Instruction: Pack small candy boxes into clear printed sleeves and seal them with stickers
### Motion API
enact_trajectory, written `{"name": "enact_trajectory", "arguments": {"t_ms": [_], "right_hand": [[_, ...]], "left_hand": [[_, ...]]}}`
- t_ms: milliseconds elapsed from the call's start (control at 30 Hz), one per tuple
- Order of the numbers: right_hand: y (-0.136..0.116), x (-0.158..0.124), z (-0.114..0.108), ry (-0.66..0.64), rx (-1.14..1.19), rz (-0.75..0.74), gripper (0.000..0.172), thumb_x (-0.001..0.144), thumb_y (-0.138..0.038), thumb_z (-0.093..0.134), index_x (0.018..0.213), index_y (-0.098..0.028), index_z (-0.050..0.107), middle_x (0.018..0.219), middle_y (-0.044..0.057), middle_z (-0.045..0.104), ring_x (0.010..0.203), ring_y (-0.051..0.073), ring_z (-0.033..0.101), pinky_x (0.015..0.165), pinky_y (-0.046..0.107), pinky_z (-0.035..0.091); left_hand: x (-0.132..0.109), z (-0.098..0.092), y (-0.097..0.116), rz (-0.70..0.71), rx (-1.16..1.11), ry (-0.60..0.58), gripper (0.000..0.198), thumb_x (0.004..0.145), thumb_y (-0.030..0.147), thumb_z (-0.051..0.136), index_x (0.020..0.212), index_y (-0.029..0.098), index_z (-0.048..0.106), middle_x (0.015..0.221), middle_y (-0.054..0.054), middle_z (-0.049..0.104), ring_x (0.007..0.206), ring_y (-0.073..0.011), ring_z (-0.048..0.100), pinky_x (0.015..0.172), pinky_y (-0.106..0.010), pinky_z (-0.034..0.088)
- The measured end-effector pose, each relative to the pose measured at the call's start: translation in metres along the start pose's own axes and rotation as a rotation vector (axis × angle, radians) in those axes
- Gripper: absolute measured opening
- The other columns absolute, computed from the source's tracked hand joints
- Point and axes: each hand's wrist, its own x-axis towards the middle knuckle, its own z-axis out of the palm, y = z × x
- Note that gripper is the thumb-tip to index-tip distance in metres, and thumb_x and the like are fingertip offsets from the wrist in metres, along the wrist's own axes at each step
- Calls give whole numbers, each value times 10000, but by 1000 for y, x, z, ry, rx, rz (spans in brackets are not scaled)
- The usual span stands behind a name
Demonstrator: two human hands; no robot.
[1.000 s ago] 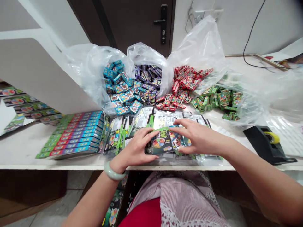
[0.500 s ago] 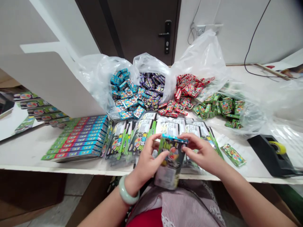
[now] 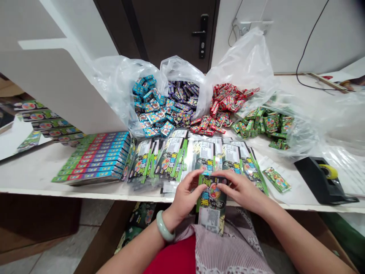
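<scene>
Left hand [image 3: 186,199] and right hand [image 3: 242,192] both holding a black-green card packet [image 3: 211,205] upright, lower center of the frame, more packets [image 3: 171,158] just beyond on the tabletop [image 3: 34,175]

No wording legible from here, big stylised characters on the black-and-green packet [image 3: 211,194] too small to make out, fine print on the white panels [image 3: 230,153] of the packets behind blurred, nothing readable on the stacked boxes [image 3: 95,156]

A black tape dispenser [image 3: 322,180] stood on the right of the table [image 3: 28,171]. A dark door [image 3: 171,30] with a black handle [image 3: 203,36] occupied the upper centre; a black cable [image 3: 309,38] ran down the wall [image 3: 342,34] at upper right.
</scene>
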Motion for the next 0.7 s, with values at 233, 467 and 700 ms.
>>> {"name": "enact_trajectory", "arguments": {"t_ms": [233,467,700], "right_hand": [[20,-13,53,584,351,95,406,871,-334,619,1257,-296,503,1028,53,648,833,184,666,752,359,580],[17,-6,34,482,293,78,195,930,-362,526,1017,-249,658,1005,67,664,911,206,640,796,369,547],[10,4,6,435,361,62,160,880,-367,599,959,-228,617,916,55,643,855,184,624,683,314,534]], "left_hand": [[7,-8,5,6,-34,-12,313,822,235,658,1125,224,581,1143,-59,663,1011,-188,641,870,-319,539],[13,-10,5,-1,19,-81,291,835,260,655,1113,220,578,1170,-76,642,1046,-207,628,881,-349,529],[32,0,21,86,27,12,101,877,267,608,945,194,630,927,-51,696,910,-178,665,862,-341,534]]}}
